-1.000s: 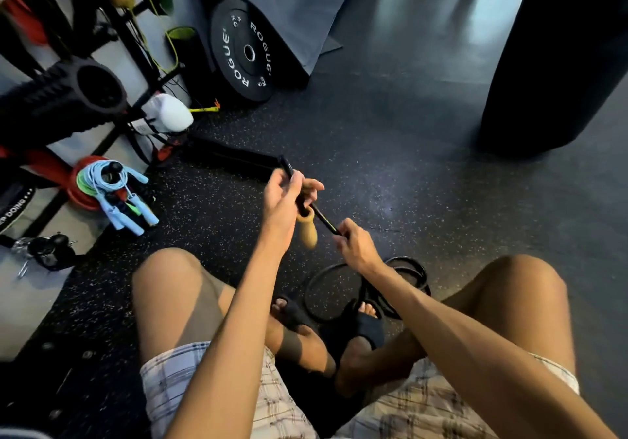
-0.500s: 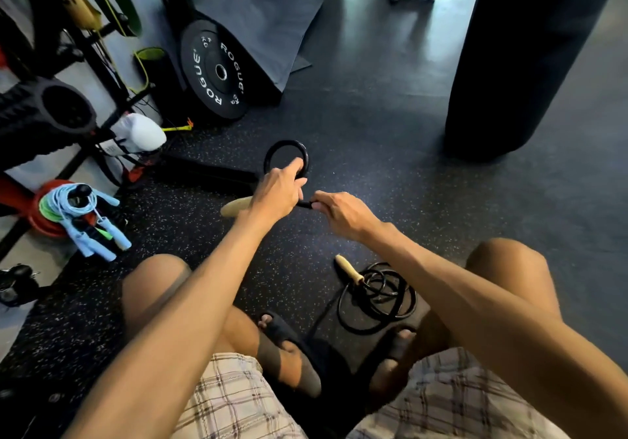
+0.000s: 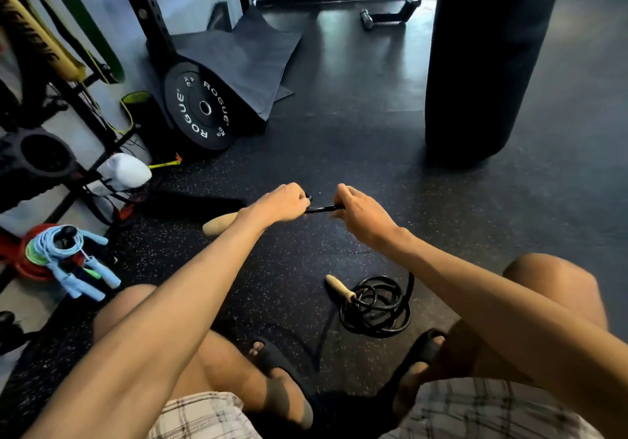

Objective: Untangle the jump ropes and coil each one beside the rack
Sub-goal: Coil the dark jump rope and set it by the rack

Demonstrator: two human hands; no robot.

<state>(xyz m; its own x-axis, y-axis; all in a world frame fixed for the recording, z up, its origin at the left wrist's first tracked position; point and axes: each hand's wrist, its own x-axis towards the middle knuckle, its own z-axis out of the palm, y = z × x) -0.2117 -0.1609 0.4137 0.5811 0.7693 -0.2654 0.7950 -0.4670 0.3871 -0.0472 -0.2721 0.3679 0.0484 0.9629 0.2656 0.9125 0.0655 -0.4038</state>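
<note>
Your left hand [image 3: 282, 202] and right hand [image 3: 360, 214] both clench the black rope [image 3: 321, 208] out front, rest piled by your feet; looks thick, rubbery, springy, so hold near the wooden handle [image 3: 219, 223]

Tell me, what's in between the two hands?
A short, straight stretch of the black jump rope runs from the left hand to the right hand, and both hands grip it. The head view shows this.

Coiled black rope [image 3: 373, 306] on speckled rubber floor [image 3: 339, 153]
</note>
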